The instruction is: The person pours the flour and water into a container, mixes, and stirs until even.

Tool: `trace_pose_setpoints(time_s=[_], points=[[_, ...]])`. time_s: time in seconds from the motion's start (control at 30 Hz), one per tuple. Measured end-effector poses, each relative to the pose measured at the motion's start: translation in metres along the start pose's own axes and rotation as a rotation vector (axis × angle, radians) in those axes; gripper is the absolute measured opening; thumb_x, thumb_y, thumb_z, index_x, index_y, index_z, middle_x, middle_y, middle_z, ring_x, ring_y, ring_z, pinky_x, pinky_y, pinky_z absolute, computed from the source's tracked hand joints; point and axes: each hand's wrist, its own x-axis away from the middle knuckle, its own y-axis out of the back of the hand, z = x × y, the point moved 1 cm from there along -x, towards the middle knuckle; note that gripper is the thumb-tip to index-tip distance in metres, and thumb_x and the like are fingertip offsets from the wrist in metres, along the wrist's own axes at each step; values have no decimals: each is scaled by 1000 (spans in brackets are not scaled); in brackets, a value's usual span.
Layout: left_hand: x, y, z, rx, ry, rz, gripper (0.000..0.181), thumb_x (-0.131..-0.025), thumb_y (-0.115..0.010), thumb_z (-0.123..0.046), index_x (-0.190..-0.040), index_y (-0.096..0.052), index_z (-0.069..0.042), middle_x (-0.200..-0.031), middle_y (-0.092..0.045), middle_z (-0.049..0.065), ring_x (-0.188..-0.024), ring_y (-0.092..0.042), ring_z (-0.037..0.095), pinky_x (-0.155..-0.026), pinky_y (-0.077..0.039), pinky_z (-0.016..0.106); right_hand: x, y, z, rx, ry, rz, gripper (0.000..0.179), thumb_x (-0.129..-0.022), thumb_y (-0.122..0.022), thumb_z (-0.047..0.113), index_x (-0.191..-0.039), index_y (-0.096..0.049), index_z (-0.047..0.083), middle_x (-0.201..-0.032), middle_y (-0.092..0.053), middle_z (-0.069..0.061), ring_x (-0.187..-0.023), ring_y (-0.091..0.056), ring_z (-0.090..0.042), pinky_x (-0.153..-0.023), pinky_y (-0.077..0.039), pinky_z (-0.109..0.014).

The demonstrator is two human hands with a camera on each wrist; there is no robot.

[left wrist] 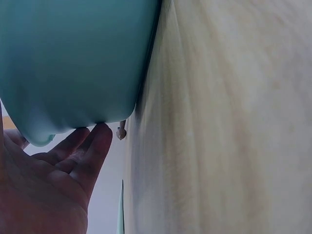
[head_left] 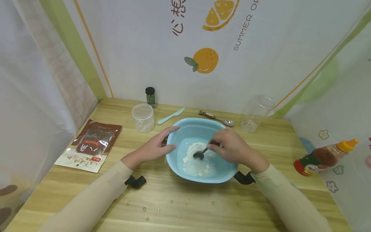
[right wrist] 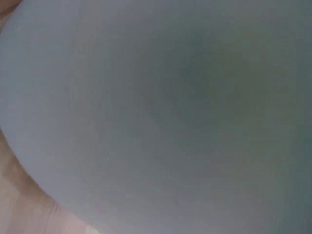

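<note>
Right hand: fingers pinch the handle of a dark spoon, likely so its tip, below them, can work the white powder. Left hand: fingers spread against the light-blue basin, probably steadying it. Powder sits inside, between both hands' fingers.

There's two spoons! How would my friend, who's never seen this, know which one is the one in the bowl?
Find the big light-blue bowl on the wooden table. Inside, at the white powder, is a dark spoon held by the person's right hand. Its dark head sets it apart from the silver-headed spoon lying on the table beyond the bowl.
</note>
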Motion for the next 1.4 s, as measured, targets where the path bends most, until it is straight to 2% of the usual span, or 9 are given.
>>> trace_pose_setpoints(time_s=[0.1, 0.33, 0.6, 0.73, 0.87, 1.0, 1.13, 1.33, 1.4], points=[[0, 0, 2, 3, -5, -5, 73, -107, -68, -14, -172, -36, -8, -170, -43, 24, -141, -61, 47, -106, -63, 45, -5, -1, 1, -10, 4, 8, 8, -102, -82, 17, -95, -85, 16, -86, -75, 8, -75, -60, -7, -81, -45, -40], [0, 0, 2, 20, -8, 4, 72, -108, -66, -14, -172, -35, -6, -170, -42, 25, -140, -62, 47, -103, -65, 42, -5, 9, -12, 6, -103, 11, 10, -103, -81, 13, -95, -86, 13, -85, -78, 5, -75, -60, -10, -81, -48, -41], [3, 3, 2, 13, -2, -16, 73, -107, -67, -14, -172, -35, -7, -169, -43, 25, -138, -63, 47, -101, -66, 41, -16, 6, 0, -59, 43, 88, 10, -104, -80, 15, -98, -87, 12, -90, -79, 4, -76, -66, -5, -69, -53, -33], [2, 4, 3, 17, -8, -9, 73, -107, -67, -13, -172, -34, -7, -168, -43, 25, -136, -64, 47, -99, -66, 40, -23, 6, -3, -21, -36, 66, 10, -104, -79, 14, -99, -87, 10, -89, -79, 1, -74, -65, -8, -69, -55, -33], [0, 3, 3, 13, -18, 6, 73, -108, -67, -13, -172, -34, -6, -170, -42, 25, -138, -64, 46, -101, -66, 40, -18, 11, -5, 6, -119, 81, 9, -103, -80, 13, -96, -86, 11, -86, -78, 2, -69, -60, -5, -67, -53, -33], [0, 1, 3, 5, -11, 0, 73, -108, -68, -14, -172, -35, -7, -170, -43, 24, -138, -63, 47, -102, -65, 40, -17, 12, 2, -49, -35, 148, 11, -104, -79, 16, -97, -87, 13, -88, -78, 6, -72, -62, -3, -66, -54, -32], [-1, 0, 2, 4, -10, -4, 72, -107, -67, -15, -172, -36, -7, -169, -42, 25, -139, -62, 48, -103, -65, 41, -22, 7, 3, -66, 39, 132, 12, -106, -77, 16, -101, -87, 12, -91, -80, 4, -74, -66, -3, -67, -56, -31], [0, 0, 4, 2, -14, -4, 72, -108, -66, -16, -172, -35, -6, -170, -42, 26, -139, -62, 48, -104, -64, 41, -23, 11, -8, -2, -110, 89, 10, -104, -78, 12, -99, -86, 9, -85, -78, 2, -64, -57, -5, -60, -49, -31], [0, 0, 4, -1, -16, -5, 71, -109, -66, -16, -172, -35, -6, -170, -42, 26, -140, -62, 47, -104, -64, 41, -21, 15, -7, 8, -110, 96, 10, -103, -80, 13, -97, -87, 10, -83, -77, 4, -62, -56, -4, -58, -49, -33]])
